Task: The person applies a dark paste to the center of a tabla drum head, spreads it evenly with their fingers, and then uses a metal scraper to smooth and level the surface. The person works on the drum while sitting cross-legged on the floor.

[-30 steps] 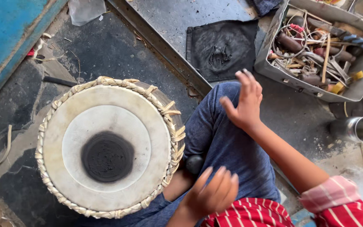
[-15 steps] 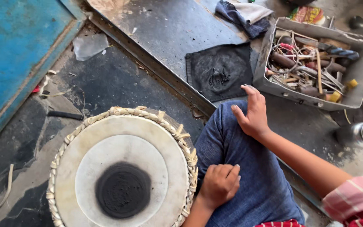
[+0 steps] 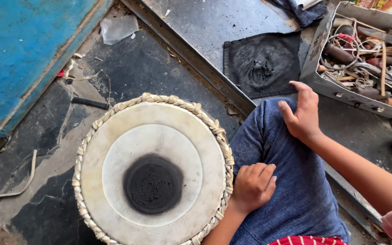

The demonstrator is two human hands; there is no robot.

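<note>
A round drum with a pale skin head, a black centre patch and a braided rim stands on the floor at lower centre. My left hand rests as a loose fist on my blue-trousered knee, right beside the drum's rim, holding nothing. On the top of the same knee lies my right hand, fingers spread flat and empty. A black cloth smeared with dark paste lies just beyond the knee.
A grey metal tray of tools, cords and sticks sits at upper right. A blue wooden board fills the upper left. A metal rail runs diagonally across the dark floor. Scraps and a plastic piece lie nearby.
My right hand has come down from mid-air onto the knee. My left hand has curled from spread fingers into a fist. The view has shifted, so the drum sits more to the centre.
</note>
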